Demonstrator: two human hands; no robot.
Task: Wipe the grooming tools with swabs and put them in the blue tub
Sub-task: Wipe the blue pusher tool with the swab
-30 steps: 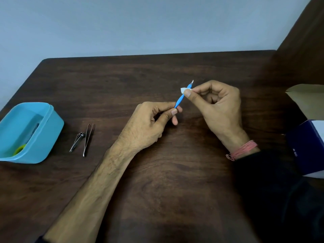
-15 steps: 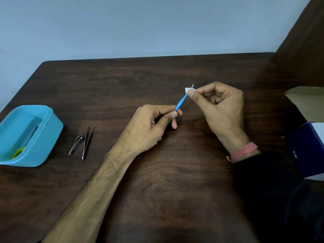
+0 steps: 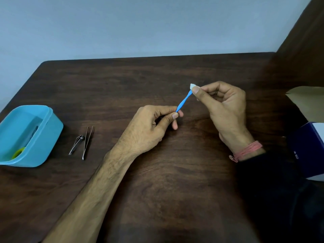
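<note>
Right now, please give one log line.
left hand: holds blue tool | right hand: pinches swab on tip | tub: waiting

The only writing is on the dark blue box, which sits by the right wrist. It has small white marks on its side. They look like "80", but they are too small to be sure.

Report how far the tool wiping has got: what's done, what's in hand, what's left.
Done: the blue tub already holds at least one tool, with a green-handled piece showing. In hand: the left hand pinches the lower end of the blue tool while the right hand holds the white swab pinched over its tip. Left: the nail clipper and tweezers lie on the table beside the tub.
</note>
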